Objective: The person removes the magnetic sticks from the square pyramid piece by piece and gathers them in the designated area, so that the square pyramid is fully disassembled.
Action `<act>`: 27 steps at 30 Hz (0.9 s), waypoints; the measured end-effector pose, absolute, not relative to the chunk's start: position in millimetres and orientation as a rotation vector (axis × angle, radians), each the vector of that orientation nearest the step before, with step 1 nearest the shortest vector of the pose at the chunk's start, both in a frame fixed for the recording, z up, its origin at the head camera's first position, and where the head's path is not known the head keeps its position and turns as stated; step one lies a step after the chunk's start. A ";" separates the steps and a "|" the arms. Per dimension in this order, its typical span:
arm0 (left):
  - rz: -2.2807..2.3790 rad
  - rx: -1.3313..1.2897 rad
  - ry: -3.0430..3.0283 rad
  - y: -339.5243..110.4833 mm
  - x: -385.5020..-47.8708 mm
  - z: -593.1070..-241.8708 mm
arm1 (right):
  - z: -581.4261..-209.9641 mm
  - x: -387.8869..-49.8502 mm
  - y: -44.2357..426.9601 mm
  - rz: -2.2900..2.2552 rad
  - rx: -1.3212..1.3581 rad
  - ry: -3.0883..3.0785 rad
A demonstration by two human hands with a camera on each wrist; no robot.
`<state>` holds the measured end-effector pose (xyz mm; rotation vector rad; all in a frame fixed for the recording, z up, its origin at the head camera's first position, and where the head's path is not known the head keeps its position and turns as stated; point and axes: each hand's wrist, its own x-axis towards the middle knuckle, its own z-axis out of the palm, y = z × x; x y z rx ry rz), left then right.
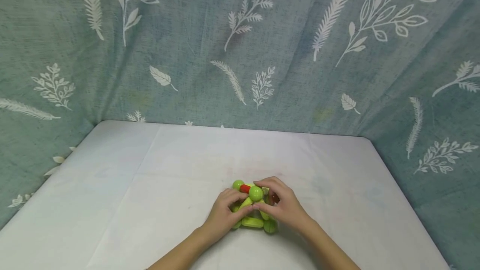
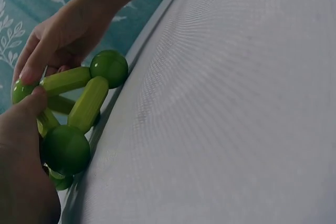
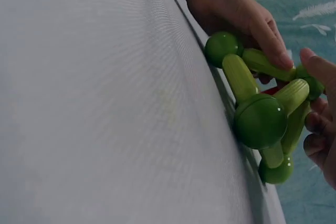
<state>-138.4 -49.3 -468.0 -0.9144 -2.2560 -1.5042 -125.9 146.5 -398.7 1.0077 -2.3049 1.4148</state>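
A toy frame of light-green rods (image 1: 252,222) and green balls (image 1: 271,226) stands on the white table, joined into a pyramid-like shape. At its peak, a green ball (image 1: 256,193) sits between the thumb and forefinger of my right hand (image 1: 286,205), which pinches it. My left hand (image 1: 223,211) holds a slanting rod (image 3: 262,64) just below the peak, thumb in front and fingers behind. A red rod (image 1: 245,188) shows behind the peak, beside another green ball (image 1: 238,184). Two lower balls (image 2: 66,149) are plain in the left wrist view. My hands hide part of the far side.
The white-covered table (image 1: 180,170) stretches around the frame on all sides. Behind it and along both sides hangs a blue-green curtain (image 1: 195,53) with white leaf prints, meeting the table's far edge.
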 end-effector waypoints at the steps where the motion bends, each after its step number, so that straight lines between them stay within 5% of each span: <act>1: -1.515 -0.915 -2.257 -49.7 -138.3 -468.2 | -397.7 -126.8 145.0 1.403 1.014 -2.306; 13: -1.471 -0.987 -2.373 -55.9 -139.3 -462.4 | -403.9 -135.2 145.3 1.393 1.108 -2.205; 27: -1.304 -0.833 -2.228 -55.6 -137.1 -462.6 | -425.7 -145.7 154.3 1.585 0.788 -2.396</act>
